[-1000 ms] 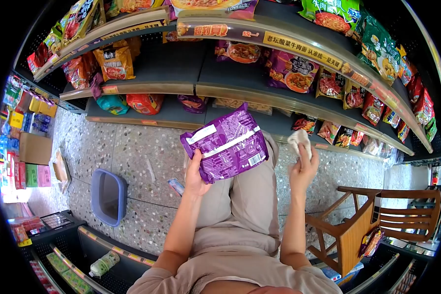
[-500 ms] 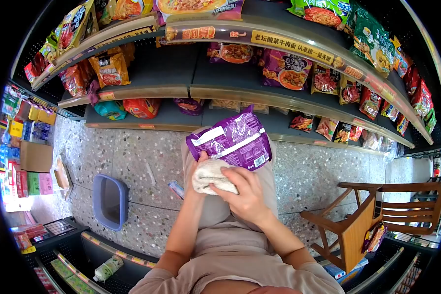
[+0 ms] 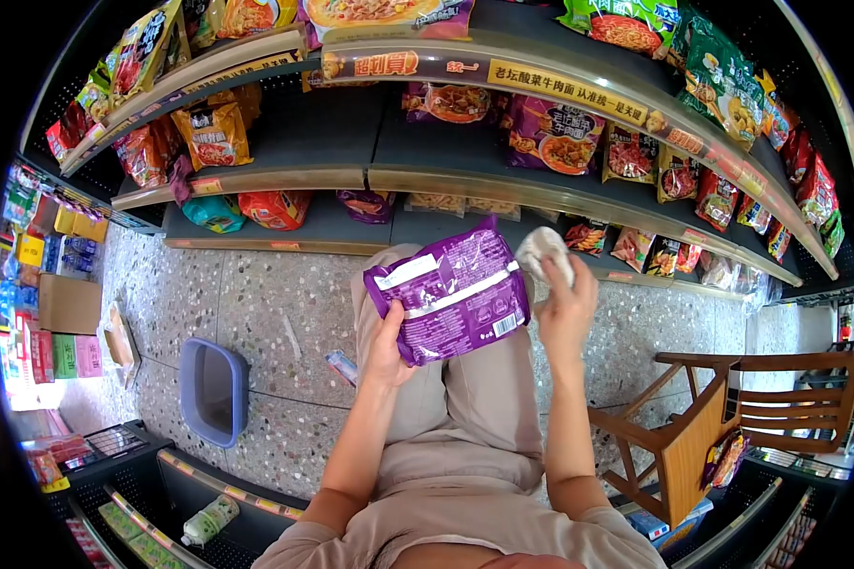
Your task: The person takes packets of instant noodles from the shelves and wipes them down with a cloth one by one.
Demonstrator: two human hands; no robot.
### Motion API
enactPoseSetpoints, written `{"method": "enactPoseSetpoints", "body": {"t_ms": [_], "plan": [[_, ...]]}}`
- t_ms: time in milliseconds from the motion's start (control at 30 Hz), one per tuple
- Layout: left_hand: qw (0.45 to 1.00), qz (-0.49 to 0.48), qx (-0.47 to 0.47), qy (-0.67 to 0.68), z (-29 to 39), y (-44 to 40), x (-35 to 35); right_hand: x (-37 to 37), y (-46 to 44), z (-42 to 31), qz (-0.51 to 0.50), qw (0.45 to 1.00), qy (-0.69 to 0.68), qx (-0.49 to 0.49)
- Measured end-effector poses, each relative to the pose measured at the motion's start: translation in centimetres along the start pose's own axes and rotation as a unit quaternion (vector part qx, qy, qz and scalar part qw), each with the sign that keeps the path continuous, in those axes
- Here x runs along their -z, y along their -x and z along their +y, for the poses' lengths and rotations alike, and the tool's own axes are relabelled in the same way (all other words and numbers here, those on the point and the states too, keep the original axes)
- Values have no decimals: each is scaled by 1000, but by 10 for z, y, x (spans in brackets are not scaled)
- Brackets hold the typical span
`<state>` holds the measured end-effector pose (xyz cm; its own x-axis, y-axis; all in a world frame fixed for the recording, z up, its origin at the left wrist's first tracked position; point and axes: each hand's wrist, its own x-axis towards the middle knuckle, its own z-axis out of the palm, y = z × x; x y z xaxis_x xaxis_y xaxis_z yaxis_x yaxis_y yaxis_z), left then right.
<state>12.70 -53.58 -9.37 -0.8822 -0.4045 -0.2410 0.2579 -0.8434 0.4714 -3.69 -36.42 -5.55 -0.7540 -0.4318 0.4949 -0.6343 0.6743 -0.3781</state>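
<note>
A purple noodle packet (image 3: 455, 294) lies tilted above my lap, its printed back with a white band and barcode facing up. My left hand (image 3: 389, 346) grips its lower left edge, thumb on top and the other fingers hidden beneath. Just off the packet's right side, my right hand (image 3: 565, 303) holds a folded whitish cloth (image 3: 544, 253) at its fingertips. The cloth is near the packet's upper right corner, close to the lowest shelf.
Shelves (image 3: 304, 175) of noodle packets curve across the front. On the speckled floor stand a blue bin (image 3: 213, 391) at left and a wooden chair (image 3: 697, 436) at right. A cardboard box (image 3: 69, 303) is far left; a bottle (image 3: 209, 520) lies on the shelf behind.
My right hand has carried the cloth from the packet's lower left area to beyond its right side. The packet has shifted slightly toward me, and more of its back shows.
</note>
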Motion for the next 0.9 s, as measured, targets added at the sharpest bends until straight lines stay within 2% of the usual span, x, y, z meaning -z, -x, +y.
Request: {"method": "enactPoseSetpoints", "body": {"t_ms": [100, 200, 233, 333, 367, 467, 500, 533, 600, 633, 667, 700, 733, 800, 900], "plan": [[999, -26, 0, 30, 4, 1, -2, 0, 10, 33, 17, 995, -46, -85], [999, -32, -15, 21, 6, 1, -4, 12, 28, 44, -4, 945, -228, -233], [999, -32, -20, 15, 5, 0, -6, 15, 35, 52, -21, 955, -198, -220], [997, -38, -60, -35, 4, -4, -16, 16, 64, 67, -12, 846, -387, -368], [997, -34, -63, -39, 4, -2, -22, 18, 73, 72, -11, 835, -395, -382], [973, -24, -148, -178, -2, -2, -27, 32, 75, 60, -80, 781, -475, -398], [968, -26, -143, -206, 0, -2, -33, 31, 74, 50, -86, 781, -473, -398], [938, -40, -190, -285, 1, -4, -36, 32, 68, 37, -120, 792, -459, -384], [898, -45, -199, -390, 6, -3, -46, 34, 51, 14, -188, 809, -429, -354], [884, -46, -193, -424, 5, -3, -48, 30, 45, 8, -197, 822, -447, -294], [821, -41, -206, -531, 6, -4, -46, 26, 40, 3, -207, 831, -462, -232], [780, -76, -244, -571, 9, -4, -51, 24, 35, -3, -216, 836, -476, -168], [734, -111, -279, -609, 11, -5, -58, 24, 31, -9, -232, 816, -497, -183], [688, -172, -306, -635, 10, -9, -62, 27, 24, -19, -265, 772, -537, -212], [606, -220, -304, -701, 7, -8, -69, 19, 33, -7, -306, 789, -514, -138]]}}
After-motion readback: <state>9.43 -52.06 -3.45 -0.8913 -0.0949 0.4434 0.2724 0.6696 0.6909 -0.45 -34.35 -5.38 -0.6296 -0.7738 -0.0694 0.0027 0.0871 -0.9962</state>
